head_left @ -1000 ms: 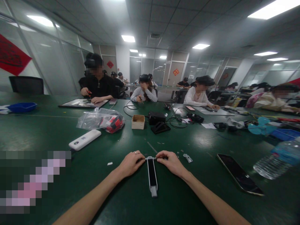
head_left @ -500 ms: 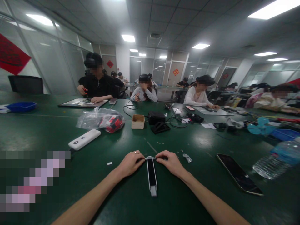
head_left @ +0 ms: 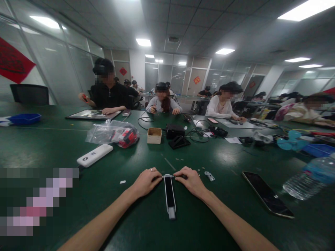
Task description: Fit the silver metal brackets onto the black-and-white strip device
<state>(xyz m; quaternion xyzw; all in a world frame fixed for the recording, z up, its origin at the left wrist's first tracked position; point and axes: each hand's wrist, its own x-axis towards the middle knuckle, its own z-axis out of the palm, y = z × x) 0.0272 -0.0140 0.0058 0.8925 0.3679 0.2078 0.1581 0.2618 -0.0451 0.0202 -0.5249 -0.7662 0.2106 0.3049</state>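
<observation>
A narrow device with a white frame and a black face [head_left: 170, 195] lies lengthwise on the green table, its grey-white end towards me. Across its far end runs a thin rod. My left hand [head_left: 148, 180] pinches the rod's left end between thumb and fingers. On the opposite side, my right hand [head_left: 190, 180] pinches the right end in the same way. The fingertips hide the rod's tips. Just right of my right hand are a small metal bracket [head_left: 209, 176] and several tiny rings. A small white piece [head_left: 123, 182] lies left of my left hand.
A phone [head_left: 267, 194] and a water bottle [head_left: 309, 177] lie on the right. Further off are a white power bank [head_left: 95, 156], a plastic bag with red parts [head_left: 115, 134], a small box [head_left: 154, 136] and black cases. People sit across the table.
My hands and the device look unmoved. Across the table, one person's hand with a red tool has moved left, and another person has lowered a hand from the face to the table.
</observation>
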